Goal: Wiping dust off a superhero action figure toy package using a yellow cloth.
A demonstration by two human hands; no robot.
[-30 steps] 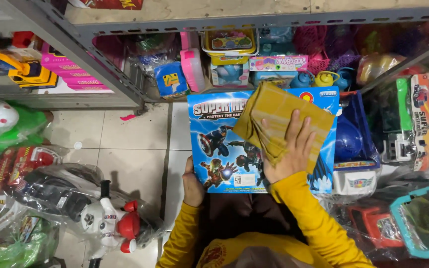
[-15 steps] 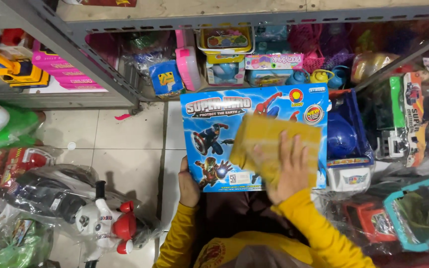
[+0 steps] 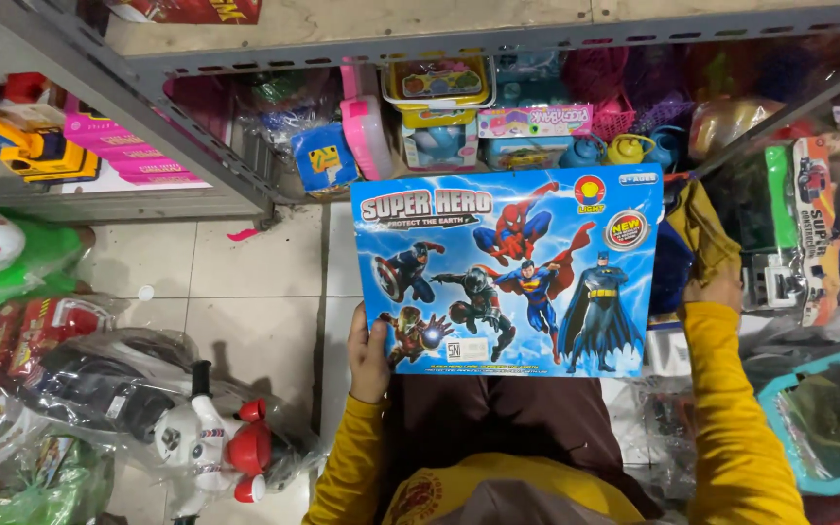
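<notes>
A flat blue toy box [image 3: 507,277], rectangular and printed with seven costumed cartoon heroes against lightning streaks, sits face-up at the centre of the view, held level above the person's lap and dark trousers [image 3: 512,418]. The left hand [image 3: 369,355] grips its lower corner at about 8 o'clock, thumb laid on the printed face and the other fingers hidden beneath, clasped on the cardboard edge. The right hand [image 3: 717,287], at 3 o'clock just off the box's right edge, is closed around a crumpled mustard-yellow cloth [image 3: 707,228] that rises toward 2 o'clock; whether it also touches the box I cannot tell. Both yellow sleeves angle inward from the bottom of the view. One box, one cloth and two hands show. At 7 o'clock, one white and red toy [image 3: 211,442] lies in clear plastic wrap on the tiled floor [image 3: 235,292].
</notes>
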